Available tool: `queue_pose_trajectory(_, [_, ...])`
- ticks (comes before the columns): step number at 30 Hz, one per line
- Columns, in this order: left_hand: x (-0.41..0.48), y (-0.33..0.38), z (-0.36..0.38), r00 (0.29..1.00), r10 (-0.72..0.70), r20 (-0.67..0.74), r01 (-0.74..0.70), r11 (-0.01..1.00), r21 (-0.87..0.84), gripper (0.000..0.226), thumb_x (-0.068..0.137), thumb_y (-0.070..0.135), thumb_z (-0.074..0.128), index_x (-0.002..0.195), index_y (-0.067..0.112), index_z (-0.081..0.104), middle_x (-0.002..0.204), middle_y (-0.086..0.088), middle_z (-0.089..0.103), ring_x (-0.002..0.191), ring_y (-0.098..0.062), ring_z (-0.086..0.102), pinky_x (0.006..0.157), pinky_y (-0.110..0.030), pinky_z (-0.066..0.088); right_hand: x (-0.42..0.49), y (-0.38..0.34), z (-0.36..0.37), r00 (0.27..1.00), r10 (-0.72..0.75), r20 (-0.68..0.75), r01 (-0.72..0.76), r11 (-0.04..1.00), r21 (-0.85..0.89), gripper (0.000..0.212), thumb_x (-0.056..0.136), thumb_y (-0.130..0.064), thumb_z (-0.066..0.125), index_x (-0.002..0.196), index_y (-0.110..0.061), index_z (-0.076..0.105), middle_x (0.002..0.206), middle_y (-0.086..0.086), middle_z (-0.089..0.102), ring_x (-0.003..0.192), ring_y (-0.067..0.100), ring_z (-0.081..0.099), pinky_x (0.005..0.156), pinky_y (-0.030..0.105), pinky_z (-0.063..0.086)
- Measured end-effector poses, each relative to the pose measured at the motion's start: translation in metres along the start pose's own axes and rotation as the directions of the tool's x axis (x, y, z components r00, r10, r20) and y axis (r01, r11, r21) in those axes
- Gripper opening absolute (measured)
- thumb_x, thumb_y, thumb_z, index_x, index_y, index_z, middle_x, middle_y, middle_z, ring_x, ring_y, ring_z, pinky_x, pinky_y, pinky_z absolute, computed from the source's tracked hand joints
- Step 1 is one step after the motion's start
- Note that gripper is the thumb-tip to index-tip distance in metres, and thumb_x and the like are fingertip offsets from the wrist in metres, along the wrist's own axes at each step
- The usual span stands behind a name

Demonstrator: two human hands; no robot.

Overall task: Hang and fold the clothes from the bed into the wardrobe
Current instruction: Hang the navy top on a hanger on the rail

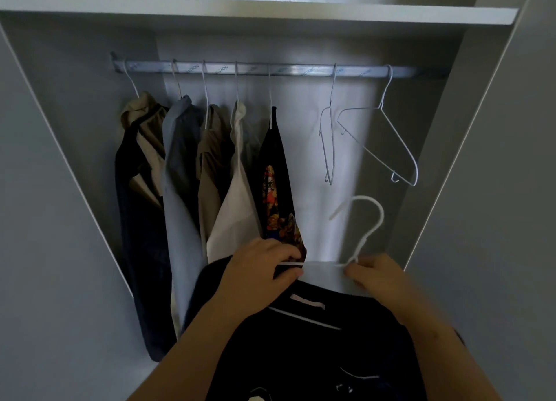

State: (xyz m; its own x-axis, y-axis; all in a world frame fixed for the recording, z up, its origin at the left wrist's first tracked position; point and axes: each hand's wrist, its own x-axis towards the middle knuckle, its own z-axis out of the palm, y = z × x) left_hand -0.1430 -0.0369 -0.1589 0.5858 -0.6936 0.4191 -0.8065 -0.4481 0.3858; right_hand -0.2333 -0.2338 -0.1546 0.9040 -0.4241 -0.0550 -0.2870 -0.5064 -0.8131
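L hand [264, 268] & R hand [376, 277] pinch white hanger [381, 217] inside dark shirt [316, 340]; next, likely hooking it onto rail [301, 70].

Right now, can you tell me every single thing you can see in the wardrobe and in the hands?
wardrobe: 1, pale grey, all around the view
shelf: 1, white, across the top
rail: 1, silver metal, under the shelf
tan-and-dark jacket: 1, hung farthest left on the rail
grey-blue shirt: 1, hung second from left
olive shirt: 1, hung third
white shirt: 1, hung fourth
black printed garment: 1, colourful print, hung fifth
empty wire hangers: 2, white, right part of the rail
white hanger: 1, held below the rail, hook up
dark garment: 1, navy or black, under the hands
left hand, right hand: 2, both gripping the white hanger
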Motion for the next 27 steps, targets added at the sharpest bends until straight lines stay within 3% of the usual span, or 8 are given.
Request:
queue_pose_trajectory(2, [0.000,0.001,0.012,0.998,-0.060,-0.001,0.060,0.998,-0.036,0.031,0.089,0.037,0.056,0.119,0.026,0.058,0.113,0.008,0.056,0.104,-0.009,0.049,0.091,-0.025,0.038,-0.004,0.015,-0.004,0.996,0.085,-0.009,-0.085,0.996,0.038,0.044,0.081,-0.015,0.060,0.040,-0.015,0.044,0.034,-0.007,0.036,0.029,0.004,0.029,0.034,0.011,0.024])
queue_pose_trajectory(6, [0.003,0.012,0.029,0.987,-0.150,0.055,0.159,0.959,-0.237,0.024,0.089,0.028,0.059,0.112,0.022,0.061,0.108,0.005,0.057,0.100,-0.010,0.052,0.088,-0.022,0.041,-0.014,0.040,-0.004,0.983,0.185,0.008,-0.185,0.981,0.063,0.056,0.084,-0.019,0.061,0.031,-0.015,0.044,0.032,-0.005,0.036,0.028,0.006,0.031,0.034,0.013,0.026])
queue_pose_trajectory(9, [0.007,0.017,0.039,0.968,-0.234,0.096,0.252,0.925,-0.283,0.018,0.089,0.026,0.059,0.106,0.021,0.063,0.101,0.007,0.055,0.096,-0.009,0.053,0.086,-0.020,0.043,-0.021,0.051,-0.006,0.964,0.260,0.050,-0.265,0.956,0.125,0.051,0.087,-0.019,0.061,0.038,-0.015,0.048,0.031,-0.003,0.034,0.025,0.006,0.028,0.030,0.013,0.023])
queue_pose_trajectory(12, [0.011,0.018,0.048,0.954,-0.289,0.084,0.301,0.902,-0.310,0.010,0.090,0.023,0.058,0.098,0.021,0.065,0.090,0.014,0.053,0.086,-0.002,0.053,0.073,-0.003,0.037,-0.025,0.059,-0.013,0.935,0.346,0.076,-0.355,0.917,0.185,0.044,0.089,-0.022,0.059,0.047,-0.011,0.050,0.033,-0.005,0.030,0.025,0.005,0.021,0.029,0.013,0.016])
queue_pose_trajectory(14, [0.013,0.020,0.052,0.944,-0.317,0.089,0.329,0.890,-0.317,0.011,0.090,0.022,0.058,0.097,0.020,0.066,0.085,0.018,0.054,0.075,0.005,0.051,0.067,0.000,0.037,-0.027,0.062,-0.017,0.917,0.391,0.074,-0.397,0.892,0.217,0.040,0.089,-0.023,0.058,0.052,-0.010,0.051,0.035,-0.006,0.030,0.026,0.005,0.020,0.029,0.013,0.014])
queue_pose_trajectory(18, [0.018,0.025,0.061,0.926,-0.368,0.087,0.374,0.858,-0.353,0.010,0.090,0.020,0.058,0.093,0.021,0.067,0.078,0.025,0.055,0.071,0.011,0.051,0.064,0.000,0.038,-0.029,0.065,-0.024,0.910,0.412,0.050,-0.408,0.866,0.289,0.031,0.090,-0.019,0.052,0.061,-0.008,0.053,0.039,-0.004,0.029,0.029,0.007,0.020,0.032,0.013,0.014])
queue_pose_trajectory(27, [0.042,0.033,0.063,0.912,-0.407,0.055,0.397,0.836,-0.379,0.011,0.092,0.019,0.054,0.093,0.027,0.062,0.082,0.023,0.054,0.075,0.007,0.051,0.064,0.002,0.037,-0.016,0.052,-0.031,0.941,0.329,0.083,-0.335,0.863,0.377,0.023,0.089,-0.006,0.046,0.066,-0.008,0.052,0.039,-0.006,0.029,0.030,0.005,0.020,0.032,0.015,0.015])
